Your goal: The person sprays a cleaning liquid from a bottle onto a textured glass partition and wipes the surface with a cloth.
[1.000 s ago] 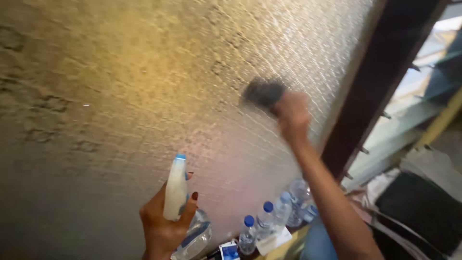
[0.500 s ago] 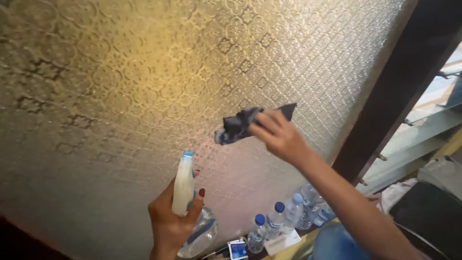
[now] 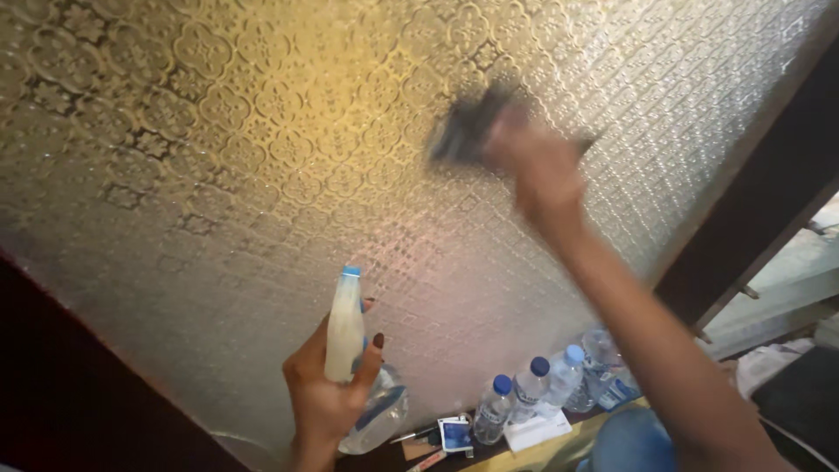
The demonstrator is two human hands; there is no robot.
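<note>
Right hand [image 3: 540,170] is raised against the large pane of patterned, frosted glass [image 3: 262,157] and grips a dark, crumpled cloth [image 3: 468,131], pressed to the pane (both hand and cloth are smeared by motion blur, so the finger positions cannot be made out). Its bare forearm runs down toward the lower right corner of the view.

Left hand [image 3: 328,393] sits lower and nearer the middle, fingers wrapped around a slim, pale cream plastic spray bottle with a blue cap [image 3: 345,323], held upright and just in front of the glass; one dark-painted fingernail shows on the bottle's side.

Behind that hand, a clear plastic bottle with a blue label [image 3: 377,415] shows low against the pane. To its right stand several clear plastic water bottles with blue caps [image 3: 533,398] in a row, with a white paper sheet [image 3: 537,430] and a small blue and white packet [image 3: 454,433] just beside them. A dark wooden frame [image 3: 760,201] borders the glass on the right.
</note>
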